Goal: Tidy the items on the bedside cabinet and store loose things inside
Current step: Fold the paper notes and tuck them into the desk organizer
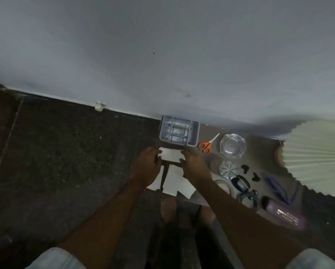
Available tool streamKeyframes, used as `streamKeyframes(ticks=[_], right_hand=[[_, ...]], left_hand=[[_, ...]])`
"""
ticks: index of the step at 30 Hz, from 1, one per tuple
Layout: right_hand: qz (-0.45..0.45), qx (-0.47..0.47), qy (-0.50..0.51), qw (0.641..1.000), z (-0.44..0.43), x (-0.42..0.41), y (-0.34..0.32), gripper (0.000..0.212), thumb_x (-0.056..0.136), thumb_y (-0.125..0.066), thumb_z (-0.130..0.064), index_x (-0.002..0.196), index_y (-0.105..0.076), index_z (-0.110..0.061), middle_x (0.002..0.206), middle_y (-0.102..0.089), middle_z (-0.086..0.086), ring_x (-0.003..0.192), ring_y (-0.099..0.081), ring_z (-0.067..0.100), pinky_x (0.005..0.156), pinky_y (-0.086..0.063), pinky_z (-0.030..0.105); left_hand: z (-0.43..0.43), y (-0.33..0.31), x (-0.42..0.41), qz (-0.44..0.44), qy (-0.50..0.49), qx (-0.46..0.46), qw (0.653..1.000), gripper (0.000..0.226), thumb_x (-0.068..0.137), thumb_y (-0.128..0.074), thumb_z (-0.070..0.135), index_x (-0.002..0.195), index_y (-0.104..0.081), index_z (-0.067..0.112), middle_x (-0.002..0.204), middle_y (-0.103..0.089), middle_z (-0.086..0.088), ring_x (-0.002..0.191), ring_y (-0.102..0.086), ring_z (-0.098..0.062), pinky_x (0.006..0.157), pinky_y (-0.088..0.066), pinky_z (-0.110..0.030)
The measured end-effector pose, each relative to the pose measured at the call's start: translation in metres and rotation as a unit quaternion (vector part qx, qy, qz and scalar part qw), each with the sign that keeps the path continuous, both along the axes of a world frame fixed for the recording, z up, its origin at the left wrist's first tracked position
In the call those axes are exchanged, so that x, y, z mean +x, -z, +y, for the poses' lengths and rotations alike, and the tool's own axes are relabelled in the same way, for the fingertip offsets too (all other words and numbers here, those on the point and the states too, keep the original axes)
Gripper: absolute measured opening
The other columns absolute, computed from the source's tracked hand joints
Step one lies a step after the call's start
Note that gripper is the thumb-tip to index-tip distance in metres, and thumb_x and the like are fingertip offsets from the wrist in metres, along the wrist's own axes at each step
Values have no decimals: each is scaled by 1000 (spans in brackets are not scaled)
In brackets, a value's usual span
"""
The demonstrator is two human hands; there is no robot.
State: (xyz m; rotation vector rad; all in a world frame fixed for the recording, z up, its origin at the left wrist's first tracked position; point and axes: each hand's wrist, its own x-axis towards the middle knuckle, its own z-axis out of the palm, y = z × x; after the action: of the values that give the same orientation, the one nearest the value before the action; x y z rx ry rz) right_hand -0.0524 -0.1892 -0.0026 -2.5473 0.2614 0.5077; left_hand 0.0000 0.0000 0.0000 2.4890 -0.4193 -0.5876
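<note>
My left hand (146, 167) and my right hand (194, 164) are palm down at the left end of the bedside cabinet top (211, 131). Both hands curl their fingers onto the two sides of a white paper sheet (170, 152). More white sheets (174, 179) lie under and between my hands, with dark gaps between them. Just behind stands a grey divided organiser tray (179, 133). To its right lie orange-handled scissors (206, 145), a glass ashtray (232, 145), a ribbed glass piece (228, 168), a black mouse (240, 183) and a purple bottle (287, 215).
A pleated cream lampshade (318, 154) overhangs the right end of the cabinet. Small black pieces (245, 168) and a blue item (277, 187) lie near it. A grey wall rises behind. Dark speckled floor (75, 162) spreads to the left, and my feet (168, 208) stand below the cabinet edge.
</note>
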Motion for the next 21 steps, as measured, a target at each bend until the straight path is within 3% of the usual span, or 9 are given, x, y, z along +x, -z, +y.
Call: streamKeyframes(ticks=[3, 8, 12, 17, 21], right_hand=[[7, -3, 24, 1000, 1, 3, 10, 34, 99, -57, -22, 131, -58, -11, 133, -56, 9, 112, -60, 22, 91, -55, 35], [23, -7, 73, 997, 6, 6, 21, 33, 99, -56, -27, 129, -57, -16, 120, -62, 7, 104, -64, 20, 85, -56, 32], [34, -21, 83, 996, 8, 7, 30, 35, 99, -56, -31, 131, -54, -16, 118, -61, 8, 101, -64, 22, 81, -56, 32], [18, -35, 86, 996, 12, 5, 38, 34, 96, -59, -31, 126, -57, -16, 110, -66, 8, 93, -67, 22, 73, -52, 28], [12, -49, 99, 994, 19, 8, 43, 32, 95, -61, -32, 123, -58, -18, 110, -67, 6, 94, -68, 21, 74, -52, 27]], left_hand=[[-3, 9, 8, 3, -28, 4, 1000, 23, 95, -58, 11, 117, -67, 9, 116, -61, -4, 105, -58, -16, 88, -42, -19], [-11, 17, 16, 42, -79, 15, 996, 18, 95, -57, 16, 111, -63, 12, 111, -58, -2, 98, -57, -15, 84, -50, -30], [-18, 25, 14, 107, -161, -9, 981, 28, 95, -61, 20, 122, -59, 14, 116, -60, 0, 100, -57, -9, 83, -44, -22], [-19, 31, 17, 117, -192, -22, 974, 34, 94, -65, 18, 127, -59, 12, 116, -56, 2, 99, -53, -6, 77, -36, -9], [-18, 40, 18, 140, -219, -18, 965, 34, 92, -68, 23, 124, -58, 15, 107, -54, 10, 83, -52, 4, 64, -34, -5]])
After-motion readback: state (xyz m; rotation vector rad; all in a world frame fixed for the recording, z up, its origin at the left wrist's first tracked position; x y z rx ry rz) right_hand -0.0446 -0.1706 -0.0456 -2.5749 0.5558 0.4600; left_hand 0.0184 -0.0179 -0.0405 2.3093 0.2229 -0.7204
